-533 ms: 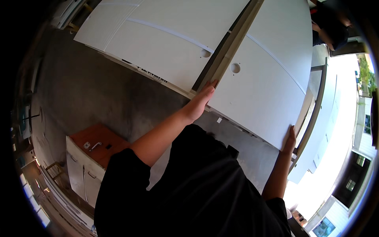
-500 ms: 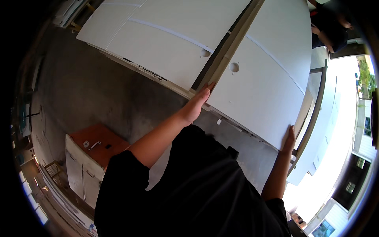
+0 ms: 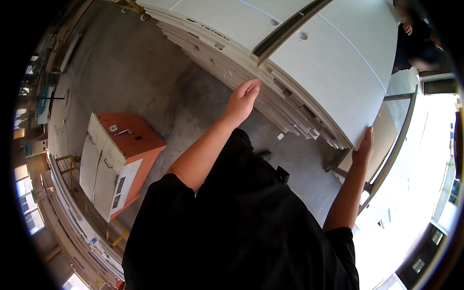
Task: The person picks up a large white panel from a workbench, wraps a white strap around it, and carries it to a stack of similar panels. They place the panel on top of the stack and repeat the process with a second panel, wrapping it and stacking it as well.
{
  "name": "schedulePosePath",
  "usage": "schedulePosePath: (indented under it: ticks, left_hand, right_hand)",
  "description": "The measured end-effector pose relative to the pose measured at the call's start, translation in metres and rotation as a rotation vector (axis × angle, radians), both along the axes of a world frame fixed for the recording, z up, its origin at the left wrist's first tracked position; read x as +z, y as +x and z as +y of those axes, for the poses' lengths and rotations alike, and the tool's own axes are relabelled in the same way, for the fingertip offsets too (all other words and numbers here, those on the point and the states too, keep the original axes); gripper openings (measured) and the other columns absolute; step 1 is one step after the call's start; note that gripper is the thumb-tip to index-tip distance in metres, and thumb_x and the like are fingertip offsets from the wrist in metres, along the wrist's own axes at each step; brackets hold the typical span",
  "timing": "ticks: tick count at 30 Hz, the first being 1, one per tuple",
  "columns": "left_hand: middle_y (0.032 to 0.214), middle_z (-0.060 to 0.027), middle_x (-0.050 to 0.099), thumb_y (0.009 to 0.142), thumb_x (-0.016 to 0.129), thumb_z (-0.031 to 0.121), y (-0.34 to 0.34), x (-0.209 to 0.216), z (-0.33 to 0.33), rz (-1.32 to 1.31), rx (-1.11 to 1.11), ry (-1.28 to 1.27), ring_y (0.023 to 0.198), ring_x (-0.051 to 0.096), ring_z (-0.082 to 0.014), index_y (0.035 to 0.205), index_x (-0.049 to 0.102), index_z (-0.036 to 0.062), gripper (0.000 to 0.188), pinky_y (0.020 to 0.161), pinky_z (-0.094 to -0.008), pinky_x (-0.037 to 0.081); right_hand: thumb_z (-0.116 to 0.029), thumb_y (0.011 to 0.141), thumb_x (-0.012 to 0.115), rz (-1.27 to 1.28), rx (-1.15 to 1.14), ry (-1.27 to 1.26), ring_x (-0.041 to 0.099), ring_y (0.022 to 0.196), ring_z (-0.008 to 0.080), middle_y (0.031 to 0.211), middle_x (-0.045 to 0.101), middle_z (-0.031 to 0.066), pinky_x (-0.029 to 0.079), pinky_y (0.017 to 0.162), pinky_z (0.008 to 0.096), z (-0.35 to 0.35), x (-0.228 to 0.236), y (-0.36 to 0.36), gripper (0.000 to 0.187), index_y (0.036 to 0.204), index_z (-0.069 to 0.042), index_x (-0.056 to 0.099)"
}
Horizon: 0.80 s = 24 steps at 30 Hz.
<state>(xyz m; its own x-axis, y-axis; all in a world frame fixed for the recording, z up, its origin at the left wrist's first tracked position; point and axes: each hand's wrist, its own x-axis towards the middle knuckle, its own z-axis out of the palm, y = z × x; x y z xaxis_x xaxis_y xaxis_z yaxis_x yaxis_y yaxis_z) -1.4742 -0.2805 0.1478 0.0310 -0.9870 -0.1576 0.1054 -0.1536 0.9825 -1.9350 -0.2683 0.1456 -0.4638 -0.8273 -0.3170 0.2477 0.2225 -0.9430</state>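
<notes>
A wide white panel point(image 3: 333, 72) with a round hole lies on top of a stack of panels point(image 3: 299, 104) whose layered edges show at the front. My right hand point(image 3: 365, 145) rests along this panel's near right corner, fingers straight against its side edge. Just in front of the stack's near edge is my left hand point(image 3: 244, 99), its fingers curled together with nothing visible in them. To the left, beyond a dark gap, a second white panel point(image 3: 227, 26) tops another part of the stack.
An orange-topped cabinet point(image 3: 130, 130) with pale doors and a metal handle on top stands on the grey floor at left. A metal frame point(image 3: 398, 137) runs along the stack's right side. Another person point(image 3: 418, 43) is at the far right. Long boards point(image 3: 72, 241) lie at lower left.
My left hand has come off the white panel's left edge to a place before the stack. My right hand stays at the right edge. The view has shifted, showing more of the stack's front.
</notes>
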Motion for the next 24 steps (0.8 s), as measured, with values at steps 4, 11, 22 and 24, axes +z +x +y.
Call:
schedulePosePath:
  ticks: [4,11,22,24]
  left_hand:
    - [0.146,-0.0160,0.051,0.094,0.064,0.024,0.047,0.008,-0.042,-0.991,-0.054,-0.595,0.136,0.047,-0.0338,0.142,0.049,0.0026,0.054,0.112,-0.0444,0.037]
    - [0.152,-0.0065,0.043,0.087,0.073,0.040,0.095,-0.016,-0.122,-1.358,-0.093,-0.755,0.146,0.032,-0.0319,0.149,0.043,0.0188,0.072,0.121,-0.0510,0.021]
    - [0.151,-0.0023,0.048,0.083,0.071,0.055,0.125,-0.007,-0.196,-1.349,-0.357,-1.121,0.141,0.043,-0.0240,0.142,0.055,0.0234,0.069,0.114,-0.0420,0.035]
    - [0.151,-0.0018,0.049,0.082,0.070,0.057,0.124,-0.011,-0.200,-1.316,-0.352,-1.127,0.141,0.043,-0.0242,0.143,0.054,0.0238,0.071,0.115,-0.0417,0.035]
  right_hand:
    - [-0.045,0.103,0.052,-0.202,-0.139,0.028,0.049,0.129,0.0247,0.135,0.057,0.0080,0.036,0.111,0.0475,0.052,0.005,0.035,0.057,0.148,-0.010,0.043]
    - [-0.050,0.103,0.045,-0.247,-0.173,0.568,0.051,0.132,0.0295,0.150,0.050,0.0076,0.038,0.106,0.0438,0.238,-0.092,0.088,0.061,0.153,-0.016,0.035]
    - [-0.030,0.100,0.058,0.385,0.535,0.680,0.066,0.116,0.0311,0.125,0.067,0.0202,0.050,0.097,0.0369,0.397,-0.174,0.273,0.046,0.136,-0.001,0.056]
    - [-0.031,0.099,0.060,0.413,0.545,0.718,0.067,0.114,0.0325,0.122,0.068,0.0214,0.051,0.096,0.0373,0.395,-0.168,0.277,0.046,0.134,-0.002,0.058]
